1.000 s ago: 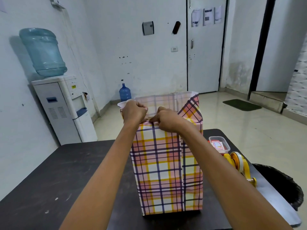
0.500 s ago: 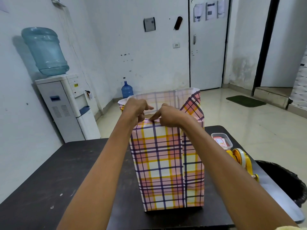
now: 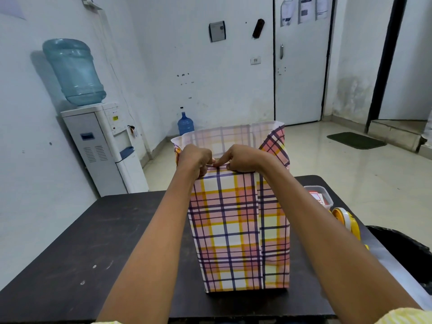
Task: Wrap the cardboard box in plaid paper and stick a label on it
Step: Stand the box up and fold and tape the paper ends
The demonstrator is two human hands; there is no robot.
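Our dark table point(image 3: 93, 242), tall upright box in pink-and-yellow plaid paper point(image 3: 233, 230) at its centre (cardboard hidden), our left hand point(image 3: 195, 157) and right hand point(image 3: 243, 159) curled, pinching its top fold, yellow tape dispenser point(image 3: 346, 220) at 3 o'clock, white water cooler point(image 3: 100, 146) at 10 o'clock

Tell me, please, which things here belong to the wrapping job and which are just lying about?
Job: plaid paper, pinched at its top fold by left hand and right hand; yellow tape dispenser; clear tub, probably labels.
Lying about: water dispenser; blue bottle; black bin; doormat.
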